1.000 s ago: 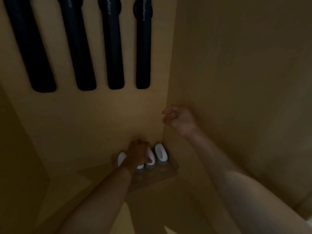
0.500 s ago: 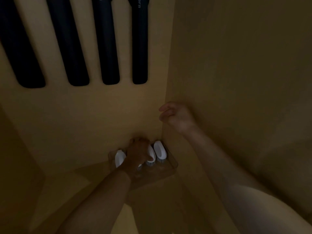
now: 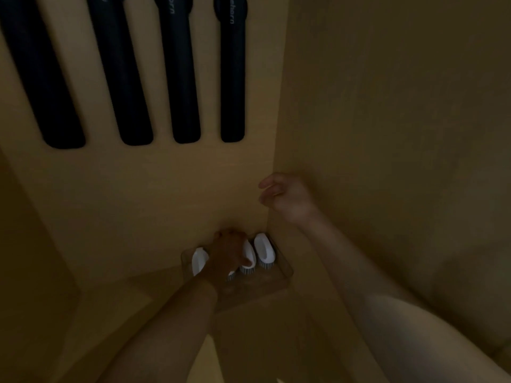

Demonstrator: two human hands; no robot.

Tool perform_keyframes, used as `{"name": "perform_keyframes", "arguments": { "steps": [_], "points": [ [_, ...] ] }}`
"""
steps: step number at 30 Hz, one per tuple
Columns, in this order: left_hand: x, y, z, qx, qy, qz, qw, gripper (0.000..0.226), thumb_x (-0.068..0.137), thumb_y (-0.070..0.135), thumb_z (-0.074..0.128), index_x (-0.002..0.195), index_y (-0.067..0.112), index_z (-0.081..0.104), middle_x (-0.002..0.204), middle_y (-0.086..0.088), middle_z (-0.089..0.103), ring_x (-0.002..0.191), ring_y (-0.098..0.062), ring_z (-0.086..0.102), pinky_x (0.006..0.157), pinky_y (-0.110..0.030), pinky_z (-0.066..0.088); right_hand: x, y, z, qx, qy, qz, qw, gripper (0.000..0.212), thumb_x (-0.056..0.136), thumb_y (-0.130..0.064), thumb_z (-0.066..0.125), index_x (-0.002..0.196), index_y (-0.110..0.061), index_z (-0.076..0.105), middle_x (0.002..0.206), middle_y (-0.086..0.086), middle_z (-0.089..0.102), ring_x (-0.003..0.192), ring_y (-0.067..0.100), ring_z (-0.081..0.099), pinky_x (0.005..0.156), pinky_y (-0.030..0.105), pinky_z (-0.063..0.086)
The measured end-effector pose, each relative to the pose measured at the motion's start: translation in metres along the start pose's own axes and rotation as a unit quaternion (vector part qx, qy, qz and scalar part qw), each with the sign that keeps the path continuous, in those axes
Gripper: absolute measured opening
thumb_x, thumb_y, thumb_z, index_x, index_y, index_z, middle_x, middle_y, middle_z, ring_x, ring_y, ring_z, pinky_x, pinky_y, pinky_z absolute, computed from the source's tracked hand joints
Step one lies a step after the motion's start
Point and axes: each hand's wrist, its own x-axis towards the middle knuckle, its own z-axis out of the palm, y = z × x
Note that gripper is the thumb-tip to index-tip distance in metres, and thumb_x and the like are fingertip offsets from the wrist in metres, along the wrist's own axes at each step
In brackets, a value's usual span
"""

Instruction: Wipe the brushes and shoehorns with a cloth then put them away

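Note:
Several black shoehorns [image 3: 232, 78] hang side by side on the back wall of a dim wooden cabinet. Below them, in the back right corner, a clear tray [image 3: 283, 272] holds white brushes standing on their bristles: one at the left [image 3: 199, 259], one in the middle [image 3: 249, 258] and one at the right [image 3: 264, 248]. My left hand [image 3: 225, 255] reaches down into the tray with its fingers curled over another white brush, whose bristles show under my palm. My right hand [image 3: 287, 197] hovers above the tray by the right wall, loosely curled and holding nothing. No cloth is in view.
The right side wall [image 3: 387, 134] stands close against my right forearm. The cabinet floor [image 3: 116, 313] runs forward from the tray, and the left wall [image 3: 25, 258] closes in the space. The light is low.
Both hands stay almost where they were: the left on the brush in the tray, the right hovering above. Only the view has shifted a little.

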Motion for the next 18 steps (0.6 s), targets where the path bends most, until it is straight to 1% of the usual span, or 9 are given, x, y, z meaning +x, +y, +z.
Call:
{"name": "perform_keyframes", "arguments": {
  "steps": [3,5,7,10,12,15,18],
  "points": [
    [0.001,0.002,0.002,0.002,0.007,0.002,1.000,0.076,0.076,0.060,0.070,0.137,0.023,0.044,0.141,0.000,0.049,0.135,-0.024,0.038,0.111,-0.043,0.025,-0.002,0.001,-0.003,0.004,0.001,0.006,1.000,0.020,0.087,0.002,0.069,0.104,-0.007,0.068,0.098,0.018,0.071,0.098,0.029,0.066,0.086,0.036,0.053],
    [0.002,0.002,0.004,0.000,0.014,-0.002,1.000,0.076,0.076,0.059,0.071,0.137,0.022,0.045,0.140,-0.001,0.049,0.134,-0.025,0.040,0.110,-0.043,0.026,-0.004,0.001,-0.005,0.000,0.002,0.010,1.000,0.021,0.087,0.001,0.068,0.108,-0.005,0.068,0.104,0.020,0.072,0.104,0.031,0.066,0.088,0.036,0.053],
    [0.000,0.002,0.003,0.000,0.009,-0.013,1.000,0.077,0.074,0.060,0.072,0.136,0.022,0.045,0.140,-0.001,0.049,0.133,-0.025,0.040,0.110,-0.043,0.028,-0.004,0.002,-0.006,-0.002,0.000,0.009,1.000,0.022,0.088,0.001,0.067,0.109,-0.004,0.067,0.106,0.021,0.072,0.107,0.031,0.065,0.091,0.038,0.052],
    [-0.002,0.001,0.002,-0.007,0.003,-0.018,1.000,0.080,0.071,0.060,0.074,0.136,0.024,0.044,0.140,-0.001,0.048,0.133,-0.026,0.040,0.109,-0.044,0.030,-0.005,0.002,-0.005,-0.004,-0.004,0.009,1.000,0.022,0.088,0.002,0.066,0.109,-0.004,0.067,0.107,0.020,0.071,0.106,0.031,0.066,0.091,0.038,0.052],
    [-0.005,-0.002,0.000,-0.007,0.014,-0.009,1.000,0.081,0.071,0.061,0.073,0.137,0.025,0.044,0.141,0.000,0.047,0.132,-0.026,0.041,0.108,-0.044,0.031,-0.004,0.001,-0.004,0.003,-0.006,0.008,1.000,0.021,0.088,0.003,0.067,0.108,-0.003,0.067,0.107,0.022,0.071,0.103,0.031,0.066,0.090,0.038,0.052],
    [-0.011,-0.007,-0.006,-0.016,0.039,0.006,0.999,0.076,0.075,0.061,0.070,0.137,0.024,0.047,0.138,0.000,0.051,0.128,-0.024,0.045,0.103,-0.044,0.034,-0.002,0.002,0.000,0.011,-0.011,0.005,1.000,0.021,0.087,0.001,0.069,0.107,-0.005,0.067,0.106,0.020,0.071,0.102,0.029,0.065,0.091,0.038,0.052],
    [-0.020,-0.011,-0.023,-0.016,0.103,0.010,0.994,0.067,0.083,0.058,0.062,0.137,0.022,0.048,0.138,-0.002,0.053,0.125,-0.025,0.046,0.100,-0.041,0.033,-0.002,0.000,0.004,-0.002,-0.019,0.001,1.000,0.018,0.087,-0.001,0.071,0.102,-0.011,0.067,0.104,0.015,0.070,0.101,0.025,0.064,0.091,0.037,0.053]
  ]
}}
